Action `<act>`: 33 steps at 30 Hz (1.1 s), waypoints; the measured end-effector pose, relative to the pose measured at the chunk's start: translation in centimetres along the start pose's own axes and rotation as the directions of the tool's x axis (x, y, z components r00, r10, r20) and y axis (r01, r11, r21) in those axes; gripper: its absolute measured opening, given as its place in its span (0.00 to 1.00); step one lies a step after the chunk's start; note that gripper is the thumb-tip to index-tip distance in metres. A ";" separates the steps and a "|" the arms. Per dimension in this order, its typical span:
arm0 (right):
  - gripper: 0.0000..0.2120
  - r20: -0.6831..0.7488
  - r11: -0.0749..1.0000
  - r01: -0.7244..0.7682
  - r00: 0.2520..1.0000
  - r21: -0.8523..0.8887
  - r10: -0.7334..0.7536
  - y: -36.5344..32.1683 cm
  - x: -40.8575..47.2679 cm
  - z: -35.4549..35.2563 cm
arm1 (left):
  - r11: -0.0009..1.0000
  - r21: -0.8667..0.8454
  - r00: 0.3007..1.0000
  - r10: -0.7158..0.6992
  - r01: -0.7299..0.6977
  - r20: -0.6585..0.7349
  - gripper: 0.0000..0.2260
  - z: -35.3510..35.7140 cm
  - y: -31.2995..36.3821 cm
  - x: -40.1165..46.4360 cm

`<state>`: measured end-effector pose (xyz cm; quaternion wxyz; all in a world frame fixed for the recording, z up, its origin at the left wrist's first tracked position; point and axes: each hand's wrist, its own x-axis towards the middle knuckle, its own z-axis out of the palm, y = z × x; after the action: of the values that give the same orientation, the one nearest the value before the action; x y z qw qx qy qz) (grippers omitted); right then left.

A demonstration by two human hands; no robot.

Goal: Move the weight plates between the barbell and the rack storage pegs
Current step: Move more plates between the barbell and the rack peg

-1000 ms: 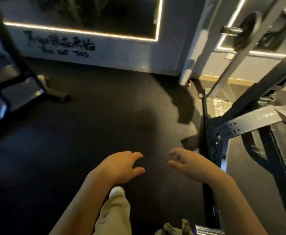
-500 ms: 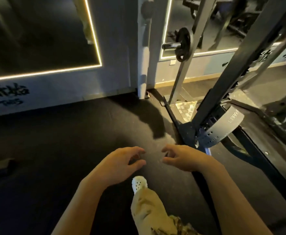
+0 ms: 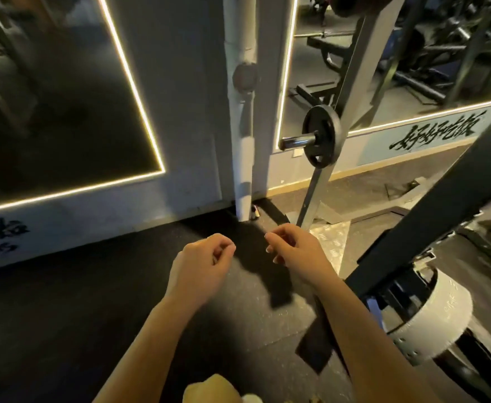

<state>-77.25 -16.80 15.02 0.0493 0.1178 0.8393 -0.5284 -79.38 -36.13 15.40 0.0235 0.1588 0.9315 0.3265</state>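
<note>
Your left hand [image 3: 200,264] and your right hand [image 3: 293,251] are both in front of you, low over the dark floor [image 3: 63,301], near each other but not touching. Each grip is loosely curled, the fingers bent inward, and each holds nothing. The plate [image 3: 321,136] is well ahead of your hands, up and a little to the right of them. It is a small black disc, and it sits on a shiny peg [image 3: 296,141] that sticks out to the left from a grey slanted post [image 3: 352,74] of the rack. The plate is upright against the post, and the free end of the peg shows bare metal. On your right a thick black beam [image 3: 442,216] of the rack goes diagonally up to the edge of the picture, and below it there is a white curved part [image 3: 433,315] with small holes; I cannot tell what it is. Behind, the wall [image 3: 180,112] carries two mirrors [image 3: 49,97] with bright light strips around them, and a white pipe [image 3: 242,126] stands in the corner between them. At the bottom edge you see a piece of your pale trousers [image 3: 209,388].
</note>
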 end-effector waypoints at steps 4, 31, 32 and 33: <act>0.06 -0.086 0.987 -0.094 0.991 0.130 0.106 1.0 7.3 -3.8 | 0.999 -0.032 0.993 0.037 -0.034 0.115 0.06 2.5 0.2 10.2; 0.22 -0.325 0.924 -0.359 0.896 -0.134 0.302 5.3 39.4 -19.9 | 0.994 -0.098 0.925 0.090 -0.057 0.368 0.06 7.8 2.5 48.4; 0.22 -0.319 0.925 -0.356 0.899 -0.135 0.300 5.6 39.9 -20.5 | 0.994 -0.099 0.929 0.083 -0.051 0.360 0.08 8.2 2.9 48.9; 0.22 -0.311 0.926 -0.354 0.902 -0.132 0.300 5.9 40.4 -21.0 | 0.994 -0.097 0.928 0.085 -0.053 0.362 0.09 8.7 3.2 49.3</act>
<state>-114.01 10.38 10.64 0.0269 0.3273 0.8510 -0.4098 -123.91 -13.20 13.48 0.1914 0.2483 0.8898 0.3315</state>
